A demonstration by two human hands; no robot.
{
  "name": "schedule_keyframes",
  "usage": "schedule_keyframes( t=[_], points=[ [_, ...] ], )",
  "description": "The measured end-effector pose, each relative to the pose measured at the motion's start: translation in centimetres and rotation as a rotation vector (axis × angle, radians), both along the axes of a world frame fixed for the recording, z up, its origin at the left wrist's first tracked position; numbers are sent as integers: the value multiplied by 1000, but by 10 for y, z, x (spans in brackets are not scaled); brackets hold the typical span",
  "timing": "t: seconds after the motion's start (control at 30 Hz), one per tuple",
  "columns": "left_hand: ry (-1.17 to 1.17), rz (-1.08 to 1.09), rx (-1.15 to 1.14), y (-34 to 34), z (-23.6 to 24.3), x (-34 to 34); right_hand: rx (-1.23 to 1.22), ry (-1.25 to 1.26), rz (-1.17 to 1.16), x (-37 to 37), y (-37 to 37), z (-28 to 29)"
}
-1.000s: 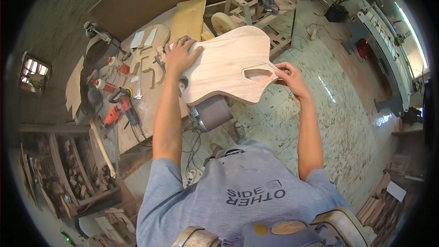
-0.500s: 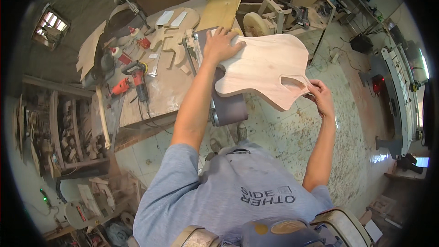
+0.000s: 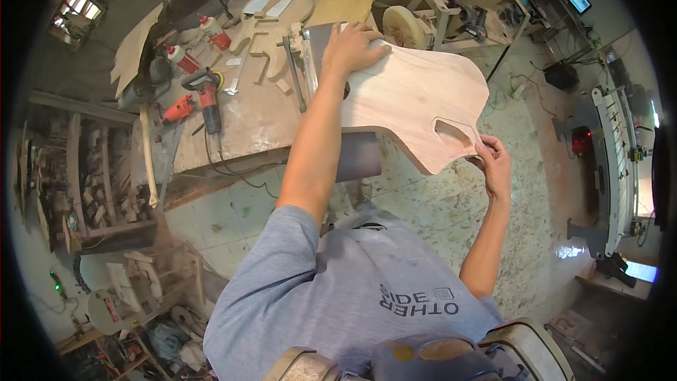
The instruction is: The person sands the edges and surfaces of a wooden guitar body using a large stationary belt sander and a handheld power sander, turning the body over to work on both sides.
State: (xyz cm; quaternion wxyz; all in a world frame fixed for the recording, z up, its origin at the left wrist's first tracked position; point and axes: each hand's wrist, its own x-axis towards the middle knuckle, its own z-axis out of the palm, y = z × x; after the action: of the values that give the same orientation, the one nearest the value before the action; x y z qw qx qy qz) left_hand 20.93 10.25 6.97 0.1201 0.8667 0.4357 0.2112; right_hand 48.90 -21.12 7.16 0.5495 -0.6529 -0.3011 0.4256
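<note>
A pale wooden guitar body point(image 3: 416, 88) lies across the wide grey belt of a belt sander point(image 3: 361, 156) at the table's edge. My left hand point(image 3: 352, 49) rests on its upper left part, fingers stretched and thumb apart, pressing from above. At the lower right corner, beside the cut-out pocket, my right hand point(image 3: 493, 162) pinches the wood between thumb and fingers. The body hides the middle of the belt, and its underside is out of sight.
The dusty workbench point(image 3: 257, 130) on the left bears a red-and-black power tool point(image 3: 208, 102), red-and-white glue bottles point(image 3: 185, 58) and wooden templates point(image 3: 271, 46). A wooden frame with a round wheel point(image 3: 405, 26) stands behind. At right is a rail-like machine point(image 3: 612, 162).
The guitar body has shifted slightly right in the picture and covers the belt differently at its lower left. Both hands have kept their places on it; the whole view has shifted a little.
</note>
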Motion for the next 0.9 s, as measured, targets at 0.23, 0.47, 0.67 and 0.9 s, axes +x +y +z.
schedule_keyframes(
  t=[0.23, 0.47, 0.67, 0.9],
  points=[
    [-33, 41, 6, -15, -2, 13, -23, -52, 7, 34, 9, 0],
    [-40, 131, 67, -14, -11, -6, -16, -116, 50, 33, 39, 2],
    [24, 224, 42, -14, -10, -43, 50, -173, 111, 13, 67, -3],
    [51, 319, 49, -25, -4, -89, 169, -368, 152, -17, 97, -21]
  ],
)
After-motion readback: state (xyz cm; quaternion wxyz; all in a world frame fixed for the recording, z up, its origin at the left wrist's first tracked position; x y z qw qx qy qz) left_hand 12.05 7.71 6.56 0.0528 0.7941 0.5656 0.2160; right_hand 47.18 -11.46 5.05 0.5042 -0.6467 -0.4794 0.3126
